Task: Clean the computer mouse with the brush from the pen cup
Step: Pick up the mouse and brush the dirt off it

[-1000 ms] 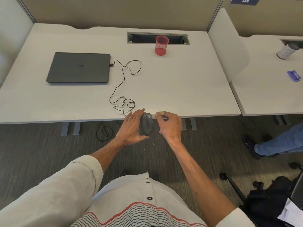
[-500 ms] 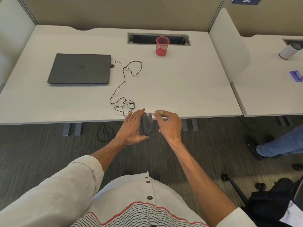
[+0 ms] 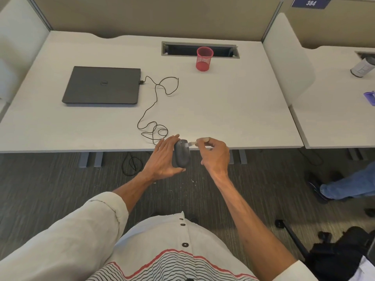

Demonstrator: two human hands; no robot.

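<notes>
From here I read the mouse [image 3: 182,153] as dark grey, the brush [image 3: 197,141] pale, the cup [image 3: 204,59] red mesh, the laptop [image 3: 102,85] charcoal, the cable [image 3: 151,110] black, the desk [image 3: 223,102] off-white, the carpet [image 3: 50,179] streaked grey, the shirt [image 3: 162,250] white with red and black wavy stripes.

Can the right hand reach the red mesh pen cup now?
Probably, with a stretch: only bare white desk lies between the right hand, which holds the small pale brush, and the red mesh pen cup.

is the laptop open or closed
Closed. The laptop lies flat on the desk with its lid down and the logo facing up; no screen or keys show.
</notes>
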